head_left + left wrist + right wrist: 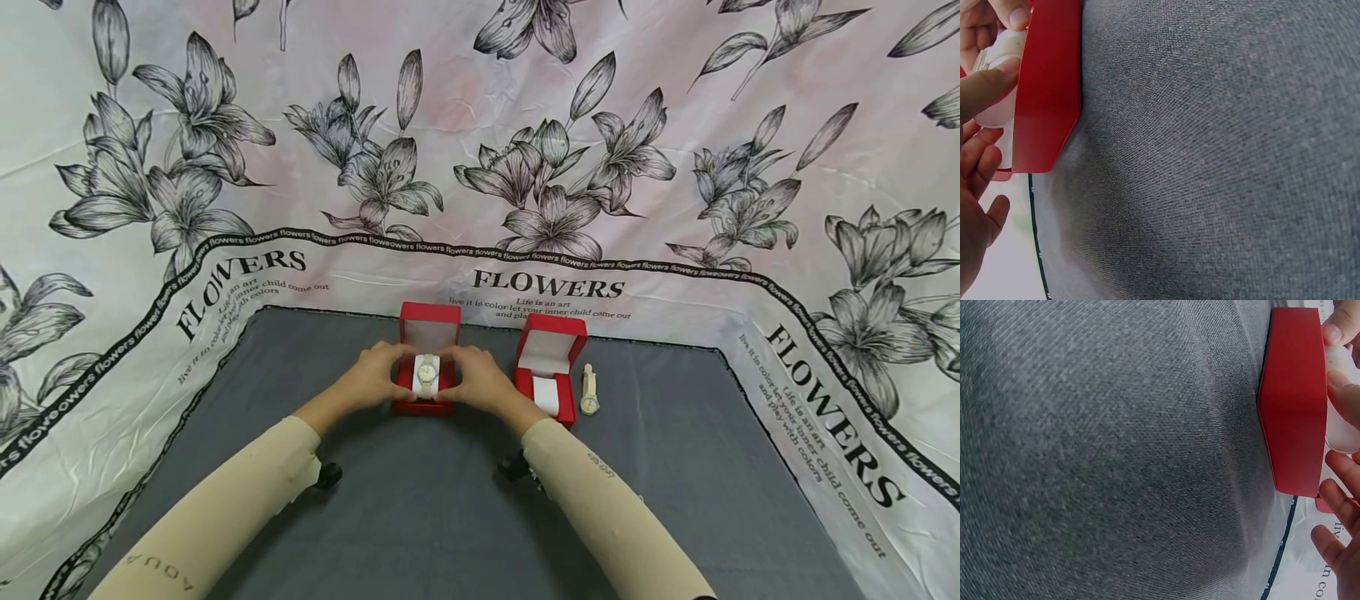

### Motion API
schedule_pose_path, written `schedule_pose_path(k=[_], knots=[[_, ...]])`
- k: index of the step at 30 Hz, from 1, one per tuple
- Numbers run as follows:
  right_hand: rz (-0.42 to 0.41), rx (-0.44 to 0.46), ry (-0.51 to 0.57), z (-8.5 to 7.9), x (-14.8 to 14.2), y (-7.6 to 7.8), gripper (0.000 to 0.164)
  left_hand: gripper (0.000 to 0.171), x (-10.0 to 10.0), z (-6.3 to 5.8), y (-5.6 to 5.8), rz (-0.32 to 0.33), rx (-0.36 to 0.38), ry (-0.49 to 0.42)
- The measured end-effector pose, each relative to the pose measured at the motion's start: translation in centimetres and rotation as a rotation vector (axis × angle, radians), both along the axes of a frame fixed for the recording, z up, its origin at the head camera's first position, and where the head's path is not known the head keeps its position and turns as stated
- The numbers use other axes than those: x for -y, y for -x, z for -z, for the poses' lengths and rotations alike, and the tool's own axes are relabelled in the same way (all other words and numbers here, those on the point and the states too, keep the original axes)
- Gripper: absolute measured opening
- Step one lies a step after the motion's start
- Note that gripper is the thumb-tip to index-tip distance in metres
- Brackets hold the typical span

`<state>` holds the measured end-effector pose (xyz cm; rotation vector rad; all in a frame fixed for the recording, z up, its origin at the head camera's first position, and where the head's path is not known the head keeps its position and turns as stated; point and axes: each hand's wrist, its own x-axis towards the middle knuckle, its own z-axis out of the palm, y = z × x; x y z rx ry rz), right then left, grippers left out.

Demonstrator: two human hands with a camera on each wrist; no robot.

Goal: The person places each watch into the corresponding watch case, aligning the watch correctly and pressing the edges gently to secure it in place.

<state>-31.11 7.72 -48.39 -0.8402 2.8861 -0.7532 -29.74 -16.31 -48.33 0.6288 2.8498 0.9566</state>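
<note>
A pale-strapped watch (427,372) sits around a white cushion (417,385) in an open red box (422,409). The left hand (372,375) and right hand (482,379) each pinch the cushion between partly closed thumb and forefinger. To the right, a second red box (567,402) stands open, holding another white cushion (545,397); a second watch (590,392) lies beside it on the gray counter (420,517).
</note>
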Motion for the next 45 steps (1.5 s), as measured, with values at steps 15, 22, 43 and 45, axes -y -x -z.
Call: schedule_pose_path(k=[15, 22, 43, 45], knots=[[0.009, -0.014, 0.025, 0.6, 0.1, -0.4, 0.065, 0.067, 0.1, 0.1, -0.1, 0.044, -0.036, 0.009], [0.019, -0.012, 0.021, 0.5, 0.3, -0.7, 0.063, 0.065, 0.0, 0.4, 0.0, 0.036, -0.050, 0.016], [0.045, 0.023, 0.055, 0.6, 0.3, -1.1, 0.060, 0.066, -0.1, 0.7, 0.0, 0.007, -0.069, 0.032], [0.045, 0.023, 0.052, 0.8, 0.3, -1.0, 0.060, 0.066, -0.1, 0.8, 0.0, 0.008, -0.065, 0.033]])
